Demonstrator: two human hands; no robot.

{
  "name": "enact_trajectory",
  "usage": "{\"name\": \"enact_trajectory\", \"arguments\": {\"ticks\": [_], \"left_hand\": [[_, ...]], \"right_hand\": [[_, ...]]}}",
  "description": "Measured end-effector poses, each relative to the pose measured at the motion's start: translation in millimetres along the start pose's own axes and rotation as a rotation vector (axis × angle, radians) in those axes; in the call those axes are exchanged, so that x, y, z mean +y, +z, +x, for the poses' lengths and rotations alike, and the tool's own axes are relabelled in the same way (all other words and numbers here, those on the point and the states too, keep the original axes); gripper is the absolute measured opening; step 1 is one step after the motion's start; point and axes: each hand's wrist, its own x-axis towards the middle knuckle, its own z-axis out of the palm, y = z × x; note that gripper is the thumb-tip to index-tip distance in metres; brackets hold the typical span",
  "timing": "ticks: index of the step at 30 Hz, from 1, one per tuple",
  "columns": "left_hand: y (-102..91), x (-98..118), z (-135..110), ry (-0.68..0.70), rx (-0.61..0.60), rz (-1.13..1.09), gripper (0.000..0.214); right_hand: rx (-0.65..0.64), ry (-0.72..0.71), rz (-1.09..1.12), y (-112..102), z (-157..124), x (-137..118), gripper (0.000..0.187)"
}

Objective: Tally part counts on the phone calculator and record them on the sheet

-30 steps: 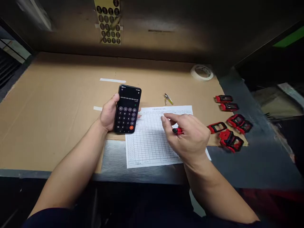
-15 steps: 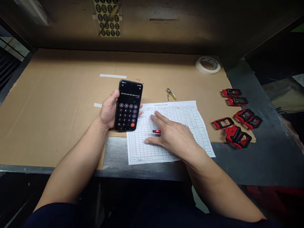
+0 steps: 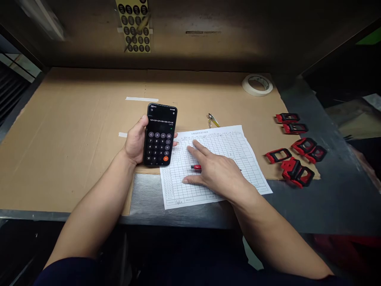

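Left hand: the left hand [image 3: 135,141] is clenched around a black smartphone [image 3: 160,135], fingers wrapped behind it and their tips just showing past its right edge, at the upper left corner of the paper form [image 3: 229,147].

Right hand: the right hand [image 3: 218,172] lies palm down on the middle of the form, fingers spread and fingertips on the paper.

Red item: a short red pen [image 3: 195,167] sticks out from under that palm, on the form. I cannot tell whether the hand is gripping it or only resting over it.

Done so far: the phone shows a calculator, with a long string of added numbers and a total beneath it, too small to read with certainty. The form's grid carries a handwritten mark in its bottom left corner.

Left open: the writing in the grid is too small to tell how many cells are filled or blank.

Around the form: a small metal clip [image 3: 212,120] with a yellow end lies just beyond its top edge. Well to its right sit several red-and-black plastic pieces [image 3: 278,155] and, further back, a roll of masking tape [image 3: 257,84].

Under and behind the form: it lies across a cardboard sheet [image 3: 74,139] and a steel bench [image 3: 149,194], with a sheet of round dark stickers [image 3: 133,26] well behind it.
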Motion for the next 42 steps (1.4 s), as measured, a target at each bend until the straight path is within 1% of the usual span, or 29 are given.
{"name": "enact_trajectory", "arguments": {"ticks": [6, 8, 9, 10, 11, 12, 13, 14, 16, 18, 21, 22, 23, 24, 25, 27, 29, 31, 32, 33, 35, 37, 39, 40, 42], "left_hand": [[-7.1, -0.2, 1.7, -0.042, -0.021, -0.014, 0.081], [-9.5, -0.1, 2.0, -0.066, -0.026, -0.024, 0.083], [-10.1, -0.1, 2.1, -0.073, -0.028, -0.026, 0.084], [-10.3, -0.1, 2.2, -0.072, -0.031, -0.028, 0.084], [-10.1, -0.2, 2.3, -0.068, -0.036, -0.028, 0.083], [-9.4, -0.3, 2.5, -0.06, -0.04, -0.029, 0.082], [-8.3, -0.4, 2.6, -0.05, -0.041, -0.03, 0.08], [-7.1, -0.5, 2.8, -0.039, -0.038, -0.031, 0.078], [-4.5, -0.7, 3.0, -0.017, -0.021, -0.039, 0.075], [-2.9, -0.8, 3.2, -0.008, -0.006, -0.053, 0.073], [-3.1, -1.0, 3.4, -0.009, -0.01, -0.064, 0.073], [-3.6, -1.1, 3.4, -0.009, -0.015, -0.063, 0.073], [-4.3, -1.2, 3.5, -0.008, -0.021, -0.06, 0.074], [-5.0, -1.4, 3.6, -0.009, -0.027, -0.055, 0.075], [-5.7, -1.5, 3.7, -0.012, -0.034, -0.05, 0.076], [-6.8, -1.6, 3.7, -0.015, -0.043, -0.039, 0.077], [-7.4, -1.4, 3.5, -0.017, -0.043, -0.031, 0.077], [-7.8, -1.1, 3.2, -0.028, -0.029, -0.022, 0.077], [-8.1, -0.9, 3.1, -0.036, -0.021, -0.016, 0.078], [-8.4, -0.7, 3.0, -0.04, -0.016, -0.011, 0.078], [-9.1, -0.8, 3.0, -0.045, -0.016, -0.007, 0.078], [-9.7, -1.4, 3.3, -0.049, -0.027, -0.014, 0.078], [-9.9, -2.2, 3.6, -0.058, -0.03, -0.025, 0.079], [-9.9, -2.7, 3.8, -0.059, -0.029, -0.029, 0.079], [-9.7, -3.4, 4.2, -0.053, -0.027, -0.03, 0.078]], "right_hand": [[0.032, -0.009, 0.015, 3.1, 0.3, 2.7, 0.097], [0.08, -0.011, 0.031, 4.4, -0.7, 3.5, 0.092], [0.136, -0.009, 0.049, 5.2, -1.9, 4.0, 0.085], [0.225, -0.009, 0.08, 6.0, -3.5, 4.6, 0.073], [0.345, -0.016, 0.128, 6.7, -5.7, 5.3, 0.057], [0.488, -0.031, 0.187, 7.6, -8.2, 6.2, 0.041], [0.644, -0.057, 0.252, 8.4, -10.9, 7.3, 0.028], [0.803, -0.087, 0.318, 9.3, -13.6, 8.5, 0.023], [1.086, -0.151, 0.424, 11.5, -17.5, 11.6, 0.023], [1.312, -0.202, 0.465, 13.5, -18.0, 14.4, 0.028], [1.556, -0.232, 0.48, 13.4, -12.9, 14.6, 0.055], [1.602, -0.24, 0.519, 12.3, -10.7, 13.2, 0.062], [1.609, -0.252, 0.595, 10.9, -8.8, 11.0, 0.066], [1.586, -0.266, 0.702, 9.5, -7.4, 8.5, 0.069], [1.534, -0.272, 0.827, 8.4, -6.5, 5.7, 0.069], [1.382, -0.249, 1.069, 8.3, -5.7, 0.5, 0.067], [1.273, -0.217, 1.237, 12.1, -5.0, -3.6, 0.054], [1.169, -0.227, 1.308, 19.1, -3.7, -6.8, 0.035], [1.122, -0.243, 1.309, 23.1, -3.1, -8.2, 0.028], [1.079, -0.256, 1.292, 27.0, -2.6, -9.6, 0.026], [1.013, -0.267, 1.22, 32.9, -2.3, -12.0, 0.026], [0.995, -0.273, 1.117, 35.1, -2.7, -13.0, 0.021], [1.02, -0.334, 1.011, 33.8, -3.0, -11.9, 0.013], [1.032, -0.384, 0.966, 32.6, -3.0, -10.7, 0.013], [1.017, -0.469, 0.915, 30.6, -2.6, -7.6, 0.027]]}}
